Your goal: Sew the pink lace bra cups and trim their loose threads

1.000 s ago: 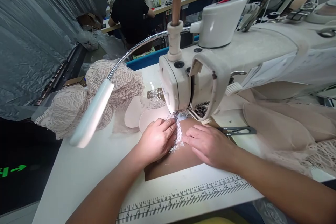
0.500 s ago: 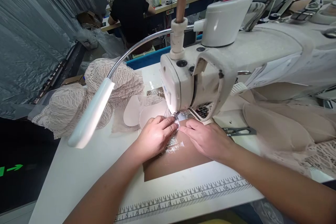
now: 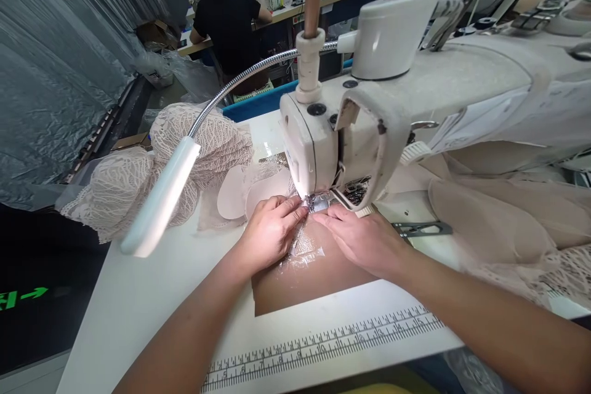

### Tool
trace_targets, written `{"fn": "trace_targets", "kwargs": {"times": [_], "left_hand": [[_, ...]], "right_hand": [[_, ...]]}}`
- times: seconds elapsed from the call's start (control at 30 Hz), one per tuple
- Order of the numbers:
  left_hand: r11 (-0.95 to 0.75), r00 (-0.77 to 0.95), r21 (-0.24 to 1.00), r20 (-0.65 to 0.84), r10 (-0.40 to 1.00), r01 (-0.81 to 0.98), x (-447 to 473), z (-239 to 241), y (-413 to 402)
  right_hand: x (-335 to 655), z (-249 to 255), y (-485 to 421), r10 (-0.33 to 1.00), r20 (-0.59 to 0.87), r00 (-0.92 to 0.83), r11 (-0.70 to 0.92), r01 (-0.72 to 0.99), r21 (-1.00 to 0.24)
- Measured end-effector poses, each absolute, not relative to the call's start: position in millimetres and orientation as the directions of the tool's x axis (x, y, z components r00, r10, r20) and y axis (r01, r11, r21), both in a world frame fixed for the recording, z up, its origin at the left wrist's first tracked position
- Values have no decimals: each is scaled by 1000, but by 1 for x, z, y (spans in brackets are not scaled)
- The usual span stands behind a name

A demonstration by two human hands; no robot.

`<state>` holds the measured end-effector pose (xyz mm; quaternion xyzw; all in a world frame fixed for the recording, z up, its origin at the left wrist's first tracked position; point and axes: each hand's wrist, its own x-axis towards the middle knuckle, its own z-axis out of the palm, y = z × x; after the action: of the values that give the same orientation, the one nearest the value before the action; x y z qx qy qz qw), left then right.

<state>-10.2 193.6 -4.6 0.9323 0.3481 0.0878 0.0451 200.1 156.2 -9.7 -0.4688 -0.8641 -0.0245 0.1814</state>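
Observation:
My left hand (image 3: 270,231) lies with curled fingers pressed on a small piece of pale lace (image 3: 302,246), right in front of the presser foot (image 3: 316,202) of a white sewing machine (image 3: 415,92). My right hand (image 3: 364,239) rests flat on the other side of the lace, fingertips at the foot. The lace lies on a brown patch (image 3: 309,280) of the white table (image 3: 138,301). Beige padded cups (image 3: 240,194) sit just behind my left hand.
A heap of lace pieces (image 3: 138,172) lies at the left under a gooseneck lamp (image 3: 159,200). Beige fabric (image 3: 498,215) is piled at the right, thread snips (image 3: 420,229) beside it. A printed ruler (image 3: 323,348) runs along the front edge. Another person (image 3: 228,24) sits at a far table.
Both hands have slid forward towards the presser foot, feeding the lace under it. Less of the lace now shows between my hands.

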Motion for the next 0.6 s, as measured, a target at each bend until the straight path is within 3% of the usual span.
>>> {"fn": "trace_targets", "kwargs": {"times": [0.3,0.47,0.6], "left_hand": [[-661,661,64,32,750,748,-6,15,183],[-579,603,171,-173,779,797,-7,44,166],[-611,644,218,-149,750,761,-4,44,161]], "right_hand": [[203,-12,154,813,327,-481,551,818,-167],[204,-13,154,833,325,-448,522,831,-193],[203,-11,154,843,309,-441,512,833,-208]]}}
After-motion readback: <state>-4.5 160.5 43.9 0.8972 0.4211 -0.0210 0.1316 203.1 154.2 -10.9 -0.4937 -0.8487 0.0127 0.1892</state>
